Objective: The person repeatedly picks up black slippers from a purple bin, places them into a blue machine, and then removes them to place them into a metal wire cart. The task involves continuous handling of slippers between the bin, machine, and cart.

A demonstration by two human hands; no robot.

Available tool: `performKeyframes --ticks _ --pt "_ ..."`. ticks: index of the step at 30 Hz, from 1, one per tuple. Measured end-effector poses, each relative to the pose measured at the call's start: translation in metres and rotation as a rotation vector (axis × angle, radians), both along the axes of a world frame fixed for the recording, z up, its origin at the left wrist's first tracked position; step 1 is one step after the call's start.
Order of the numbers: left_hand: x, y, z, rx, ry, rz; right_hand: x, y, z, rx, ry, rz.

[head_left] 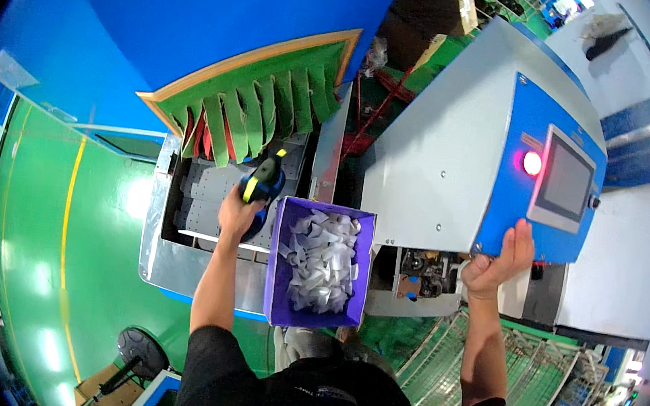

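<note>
Holding a wide pose, left and right

Holding the left forearm out almost straight up the view, leaning it slightly rightward, and curling the left grip closed, with left fingertips largely hidden. Pointing the right forearm up the view, leaning it slightly leftward. Holding the right grip uncurled, pointing the right fingers upward close together, and spreading the thumb leftward.

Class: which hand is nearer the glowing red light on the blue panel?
Right. The right hand is below the red light, at the lower edge of the blue panel; the left hand is far leftward, holding a dark item.
</note>
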State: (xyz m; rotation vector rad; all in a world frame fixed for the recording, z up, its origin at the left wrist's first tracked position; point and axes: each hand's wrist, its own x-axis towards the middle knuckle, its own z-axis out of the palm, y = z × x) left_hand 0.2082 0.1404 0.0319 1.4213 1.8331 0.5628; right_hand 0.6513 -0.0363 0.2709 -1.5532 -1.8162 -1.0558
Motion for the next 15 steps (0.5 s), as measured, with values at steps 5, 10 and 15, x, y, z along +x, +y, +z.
performKeyframes --ticks 5,10,15 --pt "-0.017 -0.152 0.092 -0.004 -1.068 0.256 -0.073 -0.048 -0.019 -0.161 0.466 0.184" --pt "0.06 -0.245 0.147 -0.292 -1.142 0.32 -0.188 -0.087 -0.053 -0.781 1.845 0.92" --pt "0.116 -0.255 0.187 0.729 -0.121 -0.062 -0.137 -0.084 -0.018 -0.832 1.463 0.674"
